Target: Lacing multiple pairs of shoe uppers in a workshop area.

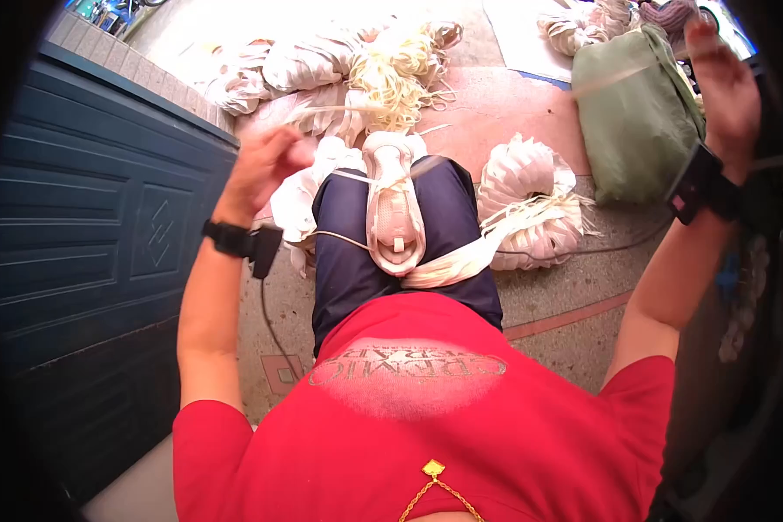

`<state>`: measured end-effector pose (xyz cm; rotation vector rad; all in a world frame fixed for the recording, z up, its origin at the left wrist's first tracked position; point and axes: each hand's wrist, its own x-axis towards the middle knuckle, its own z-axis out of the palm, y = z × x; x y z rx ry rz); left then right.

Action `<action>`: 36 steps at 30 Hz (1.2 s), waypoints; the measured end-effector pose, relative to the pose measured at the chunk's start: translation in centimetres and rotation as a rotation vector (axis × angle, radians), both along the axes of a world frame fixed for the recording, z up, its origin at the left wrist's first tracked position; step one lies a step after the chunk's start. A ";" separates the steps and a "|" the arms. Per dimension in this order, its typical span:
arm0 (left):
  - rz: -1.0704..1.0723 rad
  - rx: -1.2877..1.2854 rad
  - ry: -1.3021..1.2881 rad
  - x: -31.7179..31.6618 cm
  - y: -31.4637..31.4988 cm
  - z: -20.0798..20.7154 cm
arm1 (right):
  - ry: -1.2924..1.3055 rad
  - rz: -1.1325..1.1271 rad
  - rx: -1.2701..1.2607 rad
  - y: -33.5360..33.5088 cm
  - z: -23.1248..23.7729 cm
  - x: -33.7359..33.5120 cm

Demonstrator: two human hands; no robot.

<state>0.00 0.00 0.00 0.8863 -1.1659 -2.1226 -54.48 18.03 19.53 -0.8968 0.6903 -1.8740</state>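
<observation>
A pale pinkish-white shoe [394, 209] lies lengthwise on my lap between my thighs, its opening towards my body. Whitish shoelace [393, 185] crosses its upper. My left hand [272, 167], left of the shoe, is closed with fingers curled, and a lace strand runs from near it to the shoe. Raised far out at the upper right is my right hand [729, 96], blurred, its fingers pinched near a stretched pale strand. A bundle of loose cream laces [452, 264] lies across my right thigh beside the shoe.
Pleated bundles of pale pieces [309, 65] and yellowish cords [398, 74] lie ahead on the floor. Another pleated bundle [526, 196] sits right of my knee, near a green bag [628, 117]. A dark blue panelled door [104, 217] stands left. Cables run from both wrist devices.
</observation>
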 end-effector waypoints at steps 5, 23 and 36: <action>0.376 -0.086 0.048 4.6 -1.0 1.3 | -0.001 -0.128 0.149 3.2 -8.6 -3.7; -0.157 -0.113 -0.445 -3.8 6.3 -6.7 | 1.255 -0.017 0.683 -1.1 -30.4 27.4; -0.136 -0.576 -0.791 -5.8 9.0 -9.0 | 1.951 -0.187 0.222 -2.2 -30.0 29.0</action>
